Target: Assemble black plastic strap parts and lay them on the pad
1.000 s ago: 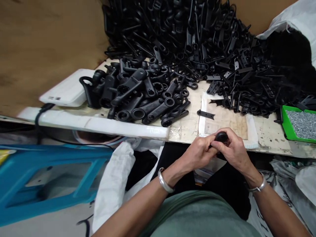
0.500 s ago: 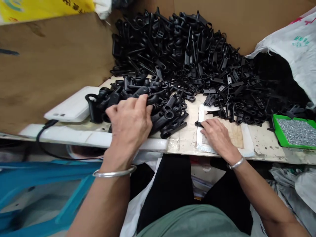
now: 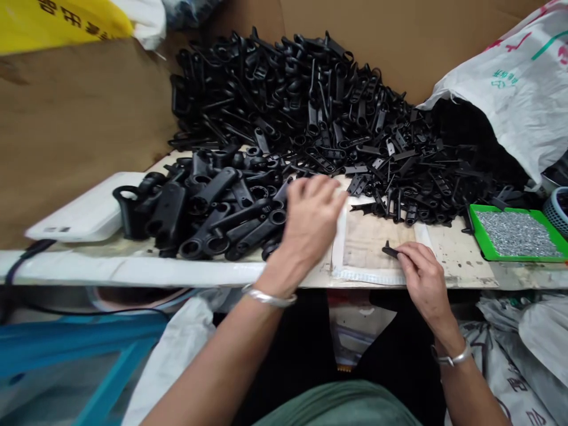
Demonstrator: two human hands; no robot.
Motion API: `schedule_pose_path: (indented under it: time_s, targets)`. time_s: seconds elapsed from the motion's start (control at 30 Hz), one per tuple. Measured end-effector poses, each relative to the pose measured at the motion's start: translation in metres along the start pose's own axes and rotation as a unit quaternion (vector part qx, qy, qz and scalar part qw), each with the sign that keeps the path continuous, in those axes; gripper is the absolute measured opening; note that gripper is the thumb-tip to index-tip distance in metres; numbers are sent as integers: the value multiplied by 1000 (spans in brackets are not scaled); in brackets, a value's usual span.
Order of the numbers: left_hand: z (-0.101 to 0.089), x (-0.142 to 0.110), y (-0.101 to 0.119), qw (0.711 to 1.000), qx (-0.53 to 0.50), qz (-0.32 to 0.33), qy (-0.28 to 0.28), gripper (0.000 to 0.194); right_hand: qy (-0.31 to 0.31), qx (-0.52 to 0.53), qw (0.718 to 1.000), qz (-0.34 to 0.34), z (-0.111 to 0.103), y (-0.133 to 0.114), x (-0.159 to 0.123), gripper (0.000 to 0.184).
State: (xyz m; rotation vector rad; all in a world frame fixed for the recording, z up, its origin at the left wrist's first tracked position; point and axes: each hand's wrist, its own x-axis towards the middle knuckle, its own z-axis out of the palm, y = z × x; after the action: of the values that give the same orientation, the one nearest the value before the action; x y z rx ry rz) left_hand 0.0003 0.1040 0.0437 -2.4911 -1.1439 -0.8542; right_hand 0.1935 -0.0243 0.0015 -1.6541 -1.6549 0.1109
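Note:
My right hand (image 3: 423, 275) pinches a small black plastic clip (image 3: 390, 251) with a short prong at its end, held above the cloth pad (image 3: 368, 236). My left hand (image 3: 313, 219) reaches palm-down over the right edge of the larger black plastic parts (image 3: 217, 195), which have ring-shaped ends. Its fingers are bent and slightly apart, with nothing visible in them; the fingertips are partly hidden. Smaller flat black parts (image 3: 403, 177) lie beyond the pad, several of them at its far edge.
A tall heap of black parts (image 3: 275, 89) leans against the cardboard wall (image 3: 368, 35). On the right stands a green tray (image 3: 481, 239) of small metal pieces, beside a white sack (image 3: 510, 89). A white box-shaped device (image 3: 84, 207) with a cable sits at left.
My left hand has moved right, away from the middle of the larger parts. My right hand has shifted right and toward me with the small clip, and the view has turned slightly.

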Motion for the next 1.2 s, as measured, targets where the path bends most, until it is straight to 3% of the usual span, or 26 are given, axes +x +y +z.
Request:
schedule_pose_path:
  time_s: [0.07,0.13,0.27,0.47,0.57,0.67,0.73,0.8,0.87,0.93,1.0,1.03,1.2]
  targets:
    - [20,21,28,990,-21,135,-47,30,16,10,999,27,-6,4,-8,22]
    - [40,40,50,972,-30,221,-75,23,28,22,999,40,-9,5,-13,23]
    - [66,61,64,959,-40,266,-87,17,48,74,993,74,-14,8,-22,20]
    - [72,57,52,948,-86,293,-88,16,69,152,973,158,-16,7,-27,18]
    - [73,53,50,958,-212,188,-47,18,79,178,961,198,-15,7,-27,21]
    - [68,54,45,958,-285,26,31,19,83,200,948,235,-14,10,-26,26]
    - [59,53,41,936,-323,-101,92,20,89,219,938,253,-13,10,-24,28]
    - [49,47,40,858,-431,-243,139,19,94,256,924,270,-10,7,-20,30]
    - [39,33,45,738,-570,-337,132,18,91,308,906,276,-6,0,-14,32]
    - [32,15,57,640,-669,-368,80,22,85,353,894,262,0,-10,-7,30]
    - [28,-1,70,593,-704,-388,50,25,82,373,893,238,6,-20,1,28]
    - [26,-8,76,592,-701,-396,46,25,83,372,896,228,9,-24,5,26]
    - [18,-21,88,648,-641,-407,60,17,79,329,917,211,21,-34,18,24]
